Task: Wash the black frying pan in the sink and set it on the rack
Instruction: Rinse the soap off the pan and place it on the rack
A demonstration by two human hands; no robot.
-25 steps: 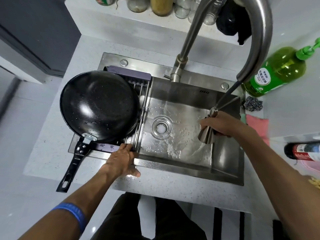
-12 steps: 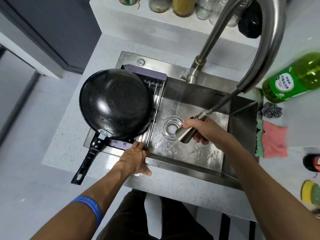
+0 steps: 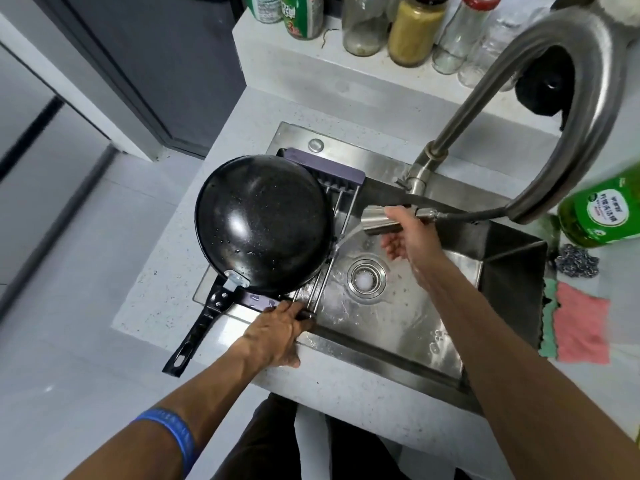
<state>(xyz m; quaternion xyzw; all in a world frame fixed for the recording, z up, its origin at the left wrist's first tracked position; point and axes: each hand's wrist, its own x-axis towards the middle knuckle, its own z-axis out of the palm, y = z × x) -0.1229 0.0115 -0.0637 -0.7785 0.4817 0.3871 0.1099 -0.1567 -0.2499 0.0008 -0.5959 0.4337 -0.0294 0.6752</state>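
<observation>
The black frying pan (image 3: 263, 223) lies upside down on the purple-ended rack (image 3: 332, 171) across the sink's left end, with its handle (image 3: 197, 330) sticking out over the counter toward me. My left hand (image 3: 277, 332) grips the rack's near end at the sink's front rim. My right hand (image 3: 408, 233) holds the pull-out spray head (image 3: 377, 220) over the steel sink (image 3: 512, 258). It points left, and water runs from it toward the rack bars beside the pan.
The curved tap (image 3: 571, 98) arches over the sink. A green soap bottle (image 3: 602, 209), a steel scourer (image 3: 576, 261) and a pink cloth (image 3: 581, 327) lie on the right counter. Several jars and bottles (image 3: 415, 26) stand on the back ledge. The drain (image 3: 367, 278) is mid-basin.
My right hand has carried the spray head from the sink's right side leftward and back, turning it toward the rack. My left hand stays on the rack end and the pan has not moved.
</observation>
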